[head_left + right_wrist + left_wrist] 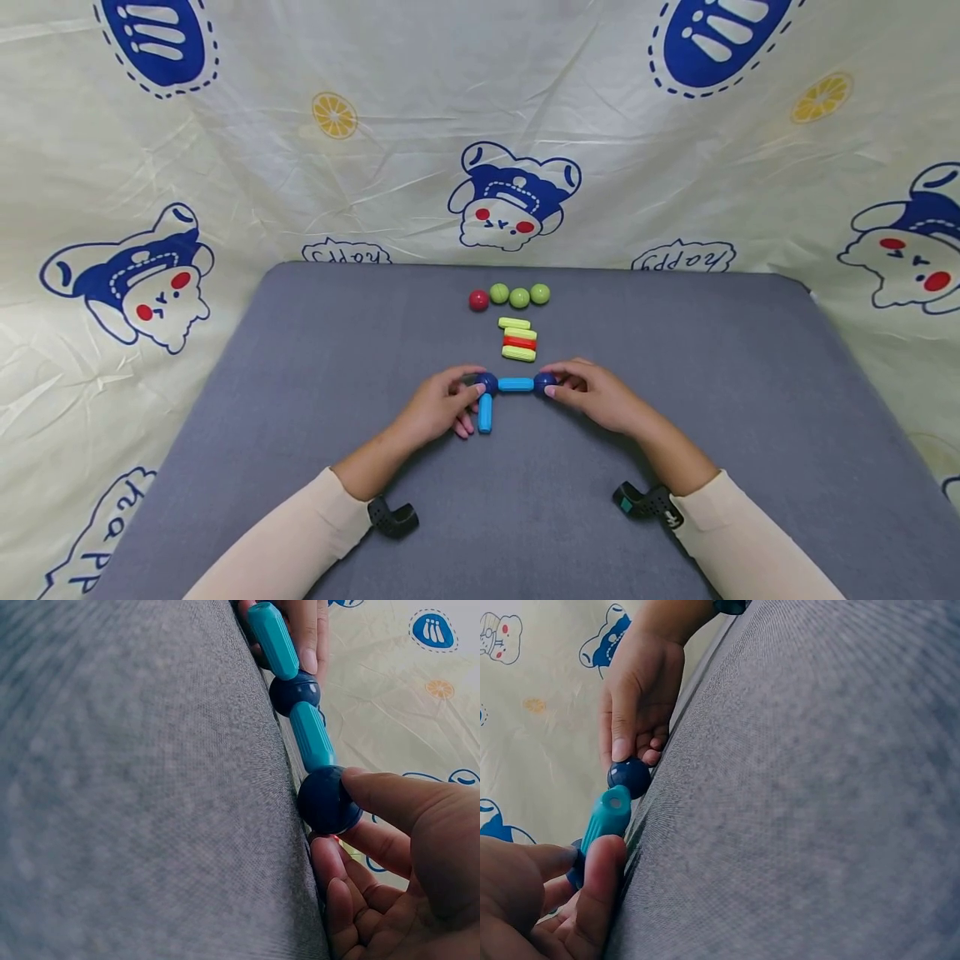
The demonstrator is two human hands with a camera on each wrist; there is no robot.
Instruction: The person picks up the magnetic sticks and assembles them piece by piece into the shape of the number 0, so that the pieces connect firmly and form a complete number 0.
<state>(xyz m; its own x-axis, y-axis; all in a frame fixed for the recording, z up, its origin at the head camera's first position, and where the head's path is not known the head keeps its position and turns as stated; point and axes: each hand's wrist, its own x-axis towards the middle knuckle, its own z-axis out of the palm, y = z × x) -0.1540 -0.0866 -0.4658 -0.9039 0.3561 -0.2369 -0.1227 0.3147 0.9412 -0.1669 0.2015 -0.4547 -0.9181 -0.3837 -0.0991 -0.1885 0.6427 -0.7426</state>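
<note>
Two dark blue balls are joined by a light blue ribbed rod (516, 384) lying crosswise between them. My left hand (442, 406) pinches the left ball (487, 382) between thumb and fingers. From that same ball a second light blue rod (485, 414) points toward me, beside the left fingers. On the other end, my right hand (600, 396) grips the right ball (328, 800) with thumb and forefinger, its other fingers loosely bent below in the right wrist view. The left wrist view shows the end of the second rod (613, 806) close up, partly covering the left ball.
Beyond the hands, yellow-green rods (518, 353) lie stacked side by side with a red rod (520, 342) among them. Farther back sit a red ball (478, 301) and three green balls (519, 297). Everything rests on a grey cloth-covered table (360, 333), with a printed curtain (405, 183) behind.
</note>
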